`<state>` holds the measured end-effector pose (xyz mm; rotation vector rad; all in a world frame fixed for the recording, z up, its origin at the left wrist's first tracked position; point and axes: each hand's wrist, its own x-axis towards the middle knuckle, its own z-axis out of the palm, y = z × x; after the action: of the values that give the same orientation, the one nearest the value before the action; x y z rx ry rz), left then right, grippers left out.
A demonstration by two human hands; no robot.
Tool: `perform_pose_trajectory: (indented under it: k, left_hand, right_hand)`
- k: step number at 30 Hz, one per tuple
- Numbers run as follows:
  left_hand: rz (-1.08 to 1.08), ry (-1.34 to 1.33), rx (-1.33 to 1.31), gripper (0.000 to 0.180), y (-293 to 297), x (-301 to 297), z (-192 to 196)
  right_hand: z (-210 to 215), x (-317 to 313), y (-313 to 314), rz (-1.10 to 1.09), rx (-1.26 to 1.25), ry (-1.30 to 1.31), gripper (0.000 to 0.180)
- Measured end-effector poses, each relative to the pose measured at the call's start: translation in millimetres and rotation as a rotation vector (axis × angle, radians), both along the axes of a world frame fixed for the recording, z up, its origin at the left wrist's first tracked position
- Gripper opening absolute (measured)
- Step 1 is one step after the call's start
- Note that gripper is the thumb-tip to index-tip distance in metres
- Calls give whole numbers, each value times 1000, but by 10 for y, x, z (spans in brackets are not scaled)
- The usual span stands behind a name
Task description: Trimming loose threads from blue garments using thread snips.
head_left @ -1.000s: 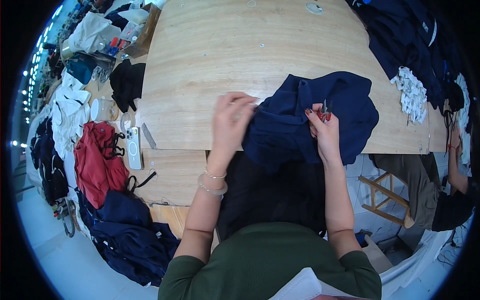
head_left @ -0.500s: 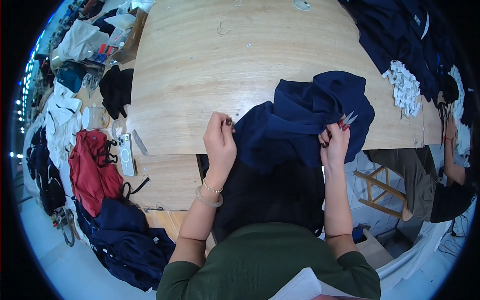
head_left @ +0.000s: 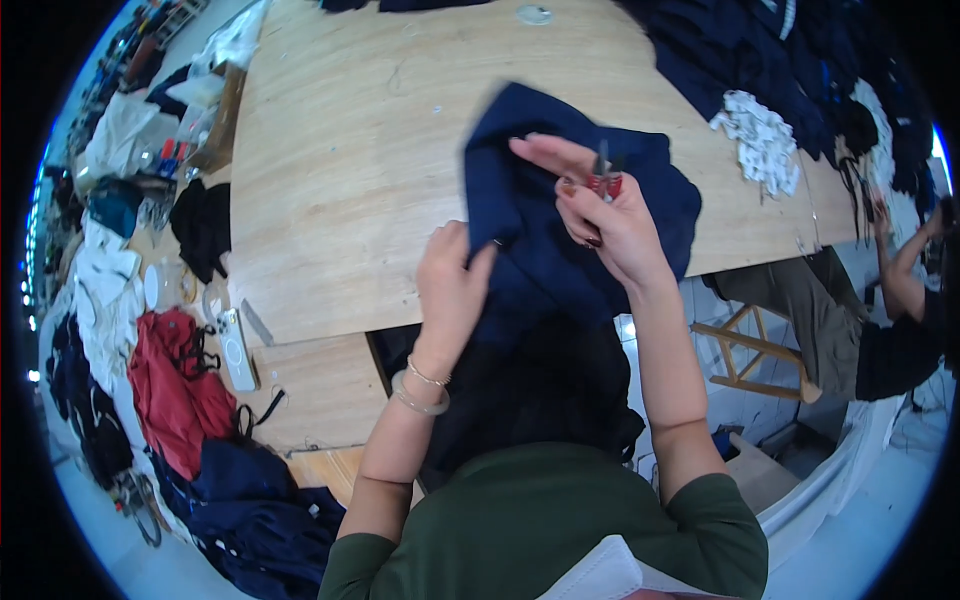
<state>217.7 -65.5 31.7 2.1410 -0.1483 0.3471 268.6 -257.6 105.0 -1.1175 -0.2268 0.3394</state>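
Observation:
A navy blue garment lies crumpled over the table edge and my lap. My left hand pinches its left edge, thumb on top and the other fingers partly behind the cloth. Above the garment's middle is my right hand, with small red-handled thread snips tucked in it. The snips' dark blades point away from me, and the index and middle fingers stretch out to the left past them. The garment's far left corner stands raised and slightly blurred.
To the left lie a red garment, a white phone and black cloth. White strips sit in a heap at the right, near more navy cloth. A co-worker's arm and a wooden stool are at the far right.
The garment has been turned and spread up and to the left. My right hand has moved left and away from me with the snips. My left hand has come onto the cloth's edge.

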Motion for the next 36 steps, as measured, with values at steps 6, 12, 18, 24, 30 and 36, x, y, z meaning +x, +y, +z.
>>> perform_pose_trajectory:
  k: [6,12,18,24,30,36]
  left_hand:
    - [137,372,-872,24,249,172,-13]
    - [78,499,-1001,27,426,45,-225]
    - [59,126,-1087,26,792,99,256]
    - [53,113,-916,27,1033,1090,1097]
    - [265,64,67,52,1340,1172,83]
    - [601,239,452,56,1498,-321,-165]
  right_hand:
    - [-318,-104,-1327,-764,-727,-101,24]
    - [-733,-595,-1597,-613,-586,470,20]
    - [-36,-326,-1491,-833,-280,93,10]
    - [503,1137,-1721,-561,22,-108,18]
    - [-401,1199,-1192,-436,-680,117,26]
    - [-823,643,-807,-437,-646,-283,14]
